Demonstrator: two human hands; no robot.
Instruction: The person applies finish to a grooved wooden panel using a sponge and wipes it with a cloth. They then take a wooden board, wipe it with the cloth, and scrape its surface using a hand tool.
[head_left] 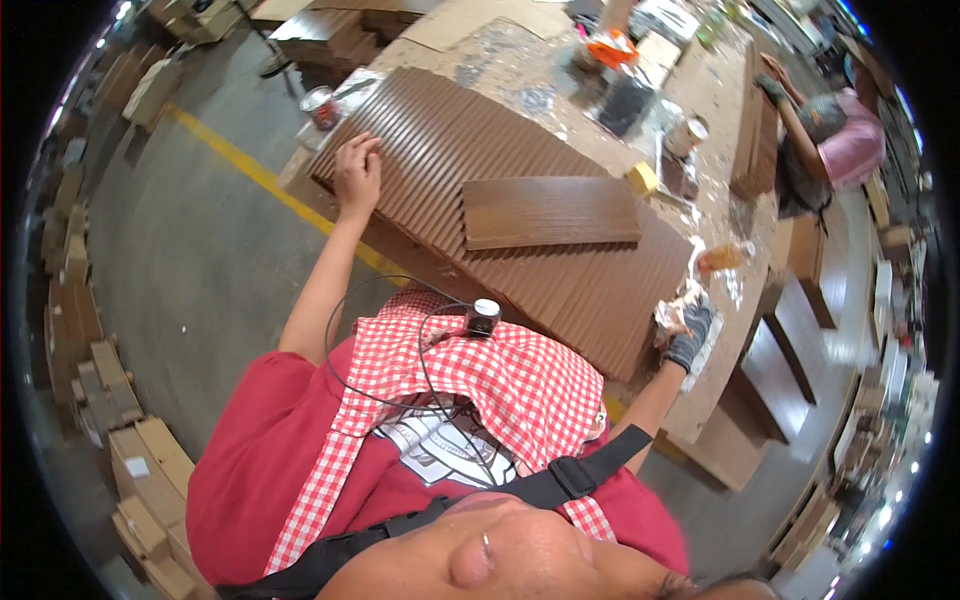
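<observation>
A large brown panel with ridged slats [470, 120] lies across the workbench in front of me. On top of it rests a smaller flat brown wooden board [550, 212]. My left hand [358, 172], bare, is at the panel's left end with its fingers loosely bent and nothing visible in them. My right hand [692, 335] wears a grey glove and grips a crumpled, stained whitish rag [675, 312] beside the panel's right end. The rag partly hides its fingers.
An open can [320, 106] stands past the panel's left end. A yellow sponge-like block [642, 179], a jar [686, 136] and a bottle with amber contents [722, 258] are on the bench [735, 330]. A co-worker [850, 140] handles brown boards at the far right. Brown panels [770, 370] lean beside the bench.
</observation>
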